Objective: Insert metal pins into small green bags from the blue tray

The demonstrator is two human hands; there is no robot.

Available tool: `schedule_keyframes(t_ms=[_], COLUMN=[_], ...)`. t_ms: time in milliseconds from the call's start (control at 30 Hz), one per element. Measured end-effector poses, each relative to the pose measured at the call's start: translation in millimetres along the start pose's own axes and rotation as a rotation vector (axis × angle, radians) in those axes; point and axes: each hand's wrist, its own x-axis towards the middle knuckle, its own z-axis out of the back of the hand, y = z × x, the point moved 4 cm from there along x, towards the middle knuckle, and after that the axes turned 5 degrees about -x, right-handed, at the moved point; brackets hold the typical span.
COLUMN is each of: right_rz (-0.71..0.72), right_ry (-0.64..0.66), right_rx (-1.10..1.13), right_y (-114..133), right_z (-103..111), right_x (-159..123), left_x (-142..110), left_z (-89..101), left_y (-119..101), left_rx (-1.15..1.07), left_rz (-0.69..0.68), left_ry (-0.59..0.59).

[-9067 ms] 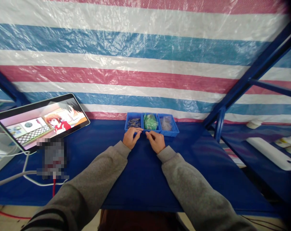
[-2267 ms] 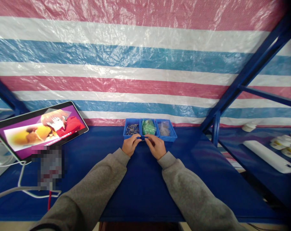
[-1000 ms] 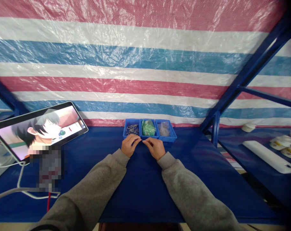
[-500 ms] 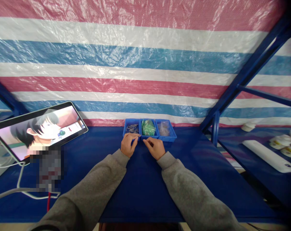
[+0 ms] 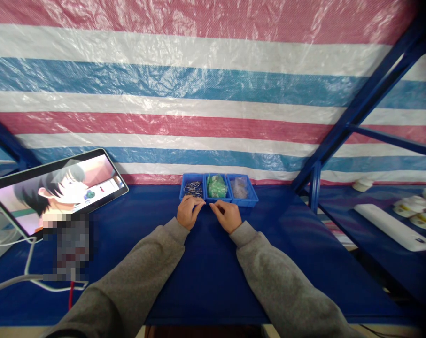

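My left hand (image 5: 189,212) is closed in a pinch at the front of the left blue bin (image 5: 182,188), which holds many small metal pieces that look like screws (image 5: 193,188). Across a small gap, my right hand (image 5: 227,215) is also pinched, in front of the middle and right bins. What lies between the fingertips of either hand is too small to make out. Crumpled green plastic pieces (image 5: 217,186) fill the middle bin. Clear plastic pieces (image 5: 240,188) lie in the right bin (image 5: 248,203).
A tablet (image 5: 61,190) playing a cartoon leans at the left, with a blurred-out object (image 5: 73,249) and cables (image 5: 29,258) before it. Blue metal frame bars (image 5: 357,112) rise at the right. Beyond them are a long white case (image 5: 394,227) and white rolls (image 5: 415,211).
The fingertips of both hands, nearly meeting one second ago over a tiny dark thing, are now slightly apart. Earlier, a thin piece spanned them. The bins have stayed in place.
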Motion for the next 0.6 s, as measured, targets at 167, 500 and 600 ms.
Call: schedule_keyframes(t_ms=[167,500,600], right_rz=[0.004,-0.003,-0.015], right_ry=[-0.010,-0.038,-0.063], right_rx=[0.003,-0.006,0.009], right_y=[-0.1,-2.3,-1.6], right_z=[0.1,0.2,3.2], right_x=[-0.2,0.3,1.0], left_x=[-1.1,-0.8,-1.9], left_z=[1.2,0.0,-1.8], left_y=[3.4,7.9,9.0], left_rx=[0.066,0.036,0.007], left_rz=[-0.011,-0.053,-0.049], left_ry=[-0.020,0.051,0.071])
